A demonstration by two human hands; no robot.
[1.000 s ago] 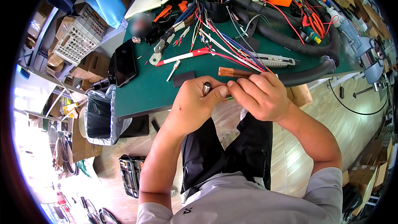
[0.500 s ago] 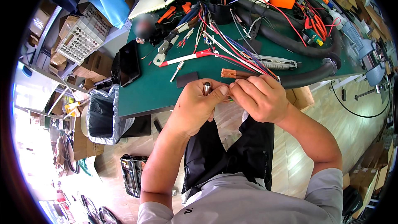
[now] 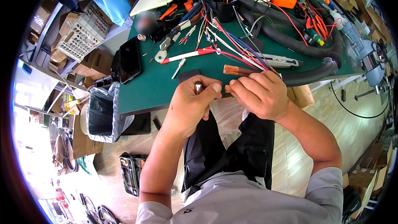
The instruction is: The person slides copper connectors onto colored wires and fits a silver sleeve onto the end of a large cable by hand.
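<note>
Wires (image 3: 253,58), utility knife (image 3: 282,61) crowd bench (image 3: 143,95) beyond hands (image 3: 259,95); bin (image 3: 119,120) at left.

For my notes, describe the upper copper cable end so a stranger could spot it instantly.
Start at the green table and find the right hand at its near edge. Just above it in the picture, a brown conductor ends in bare copper strands pointing left. Unlike the lower copper end at the hand, it shows brown behind the copper.
</note>
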